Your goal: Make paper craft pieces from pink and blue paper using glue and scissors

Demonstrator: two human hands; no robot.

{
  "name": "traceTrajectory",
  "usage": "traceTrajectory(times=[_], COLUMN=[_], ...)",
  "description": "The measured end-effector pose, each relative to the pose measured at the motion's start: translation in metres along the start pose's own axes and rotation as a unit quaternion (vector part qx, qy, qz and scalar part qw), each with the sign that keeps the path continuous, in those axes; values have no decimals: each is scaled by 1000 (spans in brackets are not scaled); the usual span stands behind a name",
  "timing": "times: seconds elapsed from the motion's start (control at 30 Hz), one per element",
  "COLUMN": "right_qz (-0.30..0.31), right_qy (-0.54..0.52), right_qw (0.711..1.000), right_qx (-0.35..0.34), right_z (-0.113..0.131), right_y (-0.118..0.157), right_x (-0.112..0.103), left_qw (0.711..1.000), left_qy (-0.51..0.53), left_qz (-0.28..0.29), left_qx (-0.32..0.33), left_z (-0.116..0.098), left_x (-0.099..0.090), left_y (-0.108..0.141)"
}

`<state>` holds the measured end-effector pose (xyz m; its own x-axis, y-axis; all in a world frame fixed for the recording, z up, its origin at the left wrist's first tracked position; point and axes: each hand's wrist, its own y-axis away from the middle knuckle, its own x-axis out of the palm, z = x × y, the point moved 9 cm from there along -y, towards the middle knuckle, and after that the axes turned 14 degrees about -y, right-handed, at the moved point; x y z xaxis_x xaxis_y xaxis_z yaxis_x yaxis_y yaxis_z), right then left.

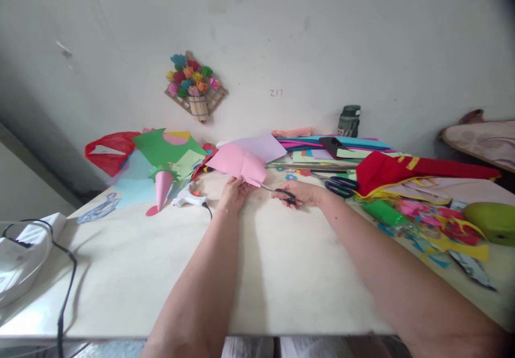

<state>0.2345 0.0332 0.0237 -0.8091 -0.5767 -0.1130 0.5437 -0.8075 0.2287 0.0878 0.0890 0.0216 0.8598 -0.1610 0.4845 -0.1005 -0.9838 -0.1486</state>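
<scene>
A sheet of pink paper (237,159) is pinched at its near edge by my left hand (234,192). My right hand (301,192) is wrapped round the dark handles of a pair of scissors (286,196). Their blades point left and meet the paper's lower right edge, close to my left fingertips. Just left of my left hand lies a white glue gun (189,197) with its cord. Beside it stands a pink paper cone (162,189) with a green fringed top. A second pair of scissors (341,186), dark blue, rests beyond my right wrist.
Stacked coloured sheets (314,151), a phone (335,146) and a bottle (349,121) line the wall. Red cloth (402,170), paper scraps (446,224) and a green round object (497,221) lie right. A power strip (38,234) with a black cable occupies the left.
</scene>
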Motion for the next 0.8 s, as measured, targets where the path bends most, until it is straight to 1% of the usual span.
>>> traceTrajectory(times=[0.2,0.4,0.63,0.8], right_qz=[4,-4,5,-1], right_qy=[3,2,-6,-6], right_qw=[1000,1000,1000,1000], right_qx=[-3,-1,-7,8], right_z=[-2,0,-2,-2], right_y=[-1,1,0,0], right_x=[-1,0,0,0], left_qw=[1000,1000,1000,1000], left_qy=[-4,-9,-11,-11], left_qz=[8,3,-16,-8], left_qx=[-7,-4,-19,-15], left_z=[1,0,-2,-1], left_x=[2,2,3,4], left_y=[1,1,5,5])
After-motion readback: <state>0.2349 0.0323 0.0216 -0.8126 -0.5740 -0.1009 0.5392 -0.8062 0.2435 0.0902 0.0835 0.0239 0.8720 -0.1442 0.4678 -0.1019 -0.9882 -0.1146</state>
